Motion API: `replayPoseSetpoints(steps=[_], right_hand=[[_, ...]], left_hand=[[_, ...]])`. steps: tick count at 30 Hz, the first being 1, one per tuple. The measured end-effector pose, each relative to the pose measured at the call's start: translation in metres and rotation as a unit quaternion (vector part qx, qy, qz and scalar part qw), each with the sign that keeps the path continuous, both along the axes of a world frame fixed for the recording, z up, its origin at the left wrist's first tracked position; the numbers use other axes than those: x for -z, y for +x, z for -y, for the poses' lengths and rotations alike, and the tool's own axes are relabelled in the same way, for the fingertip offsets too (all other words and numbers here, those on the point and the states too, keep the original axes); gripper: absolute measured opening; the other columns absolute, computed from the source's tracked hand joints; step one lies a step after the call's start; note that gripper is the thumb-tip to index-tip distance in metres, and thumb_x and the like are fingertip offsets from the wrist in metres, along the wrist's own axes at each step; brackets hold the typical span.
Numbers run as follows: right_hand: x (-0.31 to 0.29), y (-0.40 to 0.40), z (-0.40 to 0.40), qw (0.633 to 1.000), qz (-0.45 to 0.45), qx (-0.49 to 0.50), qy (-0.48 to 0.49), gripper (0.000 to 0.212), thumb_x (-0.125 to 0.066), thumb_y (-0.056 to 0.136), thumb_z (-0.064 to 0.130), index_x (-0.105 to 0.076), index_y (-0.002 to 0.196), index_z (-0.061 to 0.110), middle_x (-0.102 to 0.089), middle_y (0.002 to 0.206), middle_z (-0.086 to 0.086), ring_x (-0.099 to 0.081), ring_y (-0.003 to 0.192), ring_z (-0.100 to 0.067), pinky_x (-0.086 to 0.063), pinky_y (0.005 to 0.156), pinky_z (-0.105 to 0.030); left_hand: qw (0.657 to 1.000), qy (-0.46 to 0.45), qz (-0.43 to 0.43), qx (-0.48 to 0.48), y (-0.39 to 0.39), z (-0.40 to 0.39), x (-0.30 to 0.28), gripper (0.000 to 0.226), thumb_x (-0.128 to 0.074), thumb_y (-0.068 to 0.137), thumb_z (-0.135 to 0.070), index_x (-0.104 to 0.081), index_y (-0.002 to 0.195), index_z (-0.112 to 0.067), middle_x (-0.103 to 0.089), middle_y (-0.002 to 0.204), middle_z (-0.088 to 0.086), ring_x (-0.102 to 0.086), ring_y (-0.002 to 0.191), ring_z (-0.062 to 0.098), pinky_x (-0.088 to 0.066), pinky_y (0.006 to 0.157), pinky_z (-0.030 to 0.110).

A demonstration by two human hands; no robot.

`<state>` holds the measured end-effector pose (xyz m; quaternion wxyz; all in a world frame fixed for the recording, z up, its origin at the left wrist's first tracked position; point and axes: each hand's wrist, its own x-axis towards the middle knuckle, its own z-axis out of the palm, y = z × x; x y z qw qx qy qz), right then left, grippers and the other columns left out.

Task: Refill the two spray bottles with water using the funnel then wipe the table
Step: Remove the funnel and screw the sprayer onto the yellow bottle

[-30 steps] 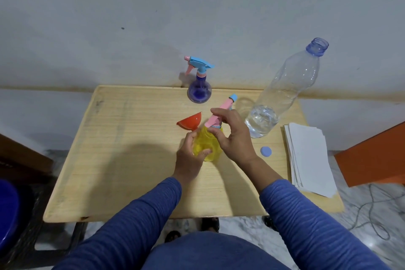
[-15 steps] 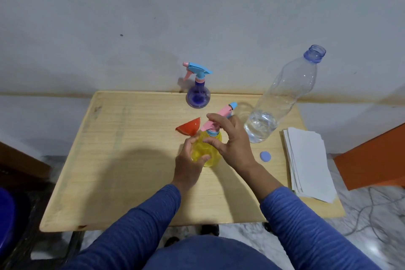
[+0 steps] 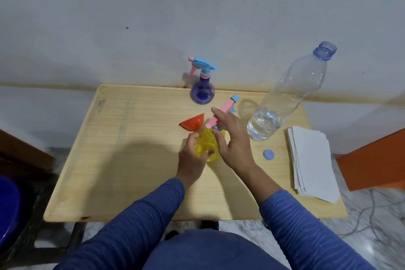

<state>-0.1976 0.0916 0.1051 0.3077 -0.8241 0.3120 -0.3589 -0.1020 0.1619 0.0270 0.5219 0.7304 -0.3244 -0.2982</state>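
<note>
While the left hand (image 3: 192,155) grips it, the yellow spray bottle (image 3: 208,144) nozzle points far-right.

**A plain room in a home, by the look of it**

A small pale wooden counter (image 3: 135,160) stands pushed against a bare, whitewashed wall (image 3: 197,17) that fills the upper half of the frame, scuffed and stained yellow-brown along the line where the two meet. Marbled stone floor (image 3: 372,226) shows at lower right, with a loose cable (image 3: 370,210) trailing across it. An orange piece of furniture (image 3: 377,160) juts in at the right edge, dark wood (image 3: 19,149) at the left. On the counter sit household things: toy-coloured plastic spray bottles (image 3: 202,92), a reused water bottle (image 3: 291,94), a stack of paper sheets (image 3: 311,160).
</note>
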Motion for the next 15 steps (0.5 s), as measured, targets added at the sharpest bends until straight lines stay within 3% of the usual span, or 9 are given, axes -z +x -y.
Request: replayPoseSetpoints(steps=[3,7,10,12,15], right_hand=[[0.0,0.003,-0.001,0.999,0.011,0.023,0.02,0.045,-0.064,0.084,0.009,-0.056,0.125,0.025,-0.061,0.103,0.0,-0.053,0.092,-0.008,-0.037,0.087,-0.006],[-0.004,0.009,-0.001,0.996,0.016,0.051,0.069,0.055,-0.075,0.077,0.019,-0.053,0.126,0.031,-0.047,0.095,-0.006,-0.044,0.09,0.005,-0.031,0.083,0.002],[-0.006,0.005,-0.004,0.997,0.023,-0.003,0.075,0.061,-0.063,0.085,0.008,-0.04,0.135,0.034,-0.057,0.114,0.002,-0.045,0.098,0.013,-0.031,0.089,0.0],[-0.006,0.004,-0.004,0.996,0.027,-0.008,0.082,0.059,-0.06,0.085,0.002,-0.045,0.134,0.03,-0.056,0.122,0.013,-0.049,0.104,0.009,-0.034,0.092,-0.004],[-0.008,0.011,-0.001,0.995,0.016,0.052,0.085,0.053,-0.072,0.077,0.006,-0.056,0.124,0.025,-0.053,0.103,-0.004,-0.052,0.092,-0.008,-0.033,0.083,0.001]], left_hand=[[1.0,-0.002,0.008,-0.002,0.0,-0.001,0.002,0.053,-0.075,0.074,-0.019,-0.049,0.118,-0.032,-0.061,0.113,-0.003,-0.058,0.1,0.012,-0.045,0.08,0.021],[1.0,0.002,0.016,0.002,0.001,0.0,0.002,0.052,-0.075,0.073,-0.017,-0.048,0.113,-0.035,-0.061,0.113,-0.001,-0.059,0.101,0.015,-0.047,0.082,0.024],[1.0,0.008,0.013,0.004,0.001,0.001,0.0,0.053,-0.075,0.074,-0.014,-0.049,0.118,-0.026,-0.06,0.114,-0.001,-0.057,0.101,0.014,-0.044,0.078,0.017],[1.0,0.005,0.013,0.002,0.001,0.001,0.002,0.053,-0.076,0.074,-0.016,-0.049,0.119,-0.025,-0.06,0.115,0.0,-0.056,0.103,0.013,-0.045,0.08,0.021],[1.0,0.007,0.017,0.004,0.001,0.0,0.005,0.05,-0.075,0.074,-0.021,-0.047,0.114,-0.032,-0.061,0.112,-0.001,-0.058,0.1,0.015,-0.051,0.083,0.032]])
